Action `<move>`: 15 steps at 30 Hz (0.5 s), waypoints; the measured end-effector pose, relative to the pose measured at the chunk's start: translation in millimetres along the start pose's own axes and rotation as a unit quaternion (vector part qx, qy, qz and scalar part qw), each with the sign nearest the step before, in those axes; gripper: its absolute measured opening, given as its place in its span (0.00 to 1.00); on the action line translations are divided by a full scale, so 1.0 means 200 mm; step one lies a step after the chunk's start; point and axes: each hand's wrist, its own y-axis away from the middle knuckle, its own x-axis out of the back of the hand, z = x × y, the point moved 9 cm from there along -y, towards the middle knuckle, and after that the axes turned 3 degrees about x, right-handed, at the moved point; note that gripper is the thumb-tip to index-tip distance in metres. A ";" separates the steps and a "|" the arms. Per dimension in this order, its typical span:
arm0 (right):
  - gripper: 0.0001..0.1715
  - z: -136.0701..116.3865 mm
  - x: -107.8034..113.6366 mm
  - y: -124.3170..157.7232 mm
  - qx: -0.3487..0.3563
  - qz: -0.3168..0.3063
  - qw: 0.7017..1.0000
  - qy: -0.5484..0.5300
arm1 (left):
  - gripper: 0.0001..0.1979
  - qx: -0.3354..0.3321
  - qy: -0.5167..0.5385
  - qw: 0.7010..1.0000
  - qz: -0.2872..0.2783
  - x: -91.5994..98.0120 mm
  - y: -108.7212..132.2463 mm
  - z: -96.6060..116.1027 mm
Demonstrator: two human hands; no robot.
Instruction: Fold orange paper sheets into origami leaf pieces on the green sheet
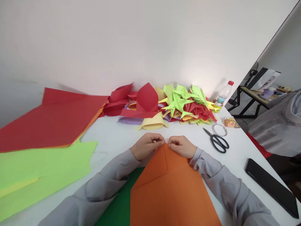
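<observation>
A large sheet of orange paper (174, 197) lies in front of me, its upper left corner folded over into a flap with a crease down the middle. My left hand (147, 145) pinches the paper's top point between thumb and fingers. Right beside it, my right hand (182, 146) is closed on the same top edge, thumb and forefinger pressed together. Part of a green sheet (119, 197) shows under the orange one at its left.
Red sheets (51, 119) and light green sheets (47, 169) lie at left. Along the wall sit folded red paper shapes (147, 97) and green paper stars (178, 99). Scissors (217, 141), a tape roll (219, 130), a bottle (223, 94) and a black phone-like slab (270, 186) are at right.
</observation>
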 end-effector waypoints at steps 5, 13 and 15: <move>0.05 0.05 0.04 -0.01 -0.022 -0.020 0.999 -0.045 | 0.15 0.003 0.031 0.997 0.068 0.14 -0.02 -0.05; 0.07 0.14 0.13 0.01 -0.070 -0.096 0.987 -0.104 | 0.17 0.050 0.101 0.987 0.112 0.28 -0.03 -0.20; 0.07 0.15 0.16 0.02 -0.076 -0.109 0.984 -0.117 | 0.18 0.058 0.113 0.985 0.116 0.30 -0.03 -0.22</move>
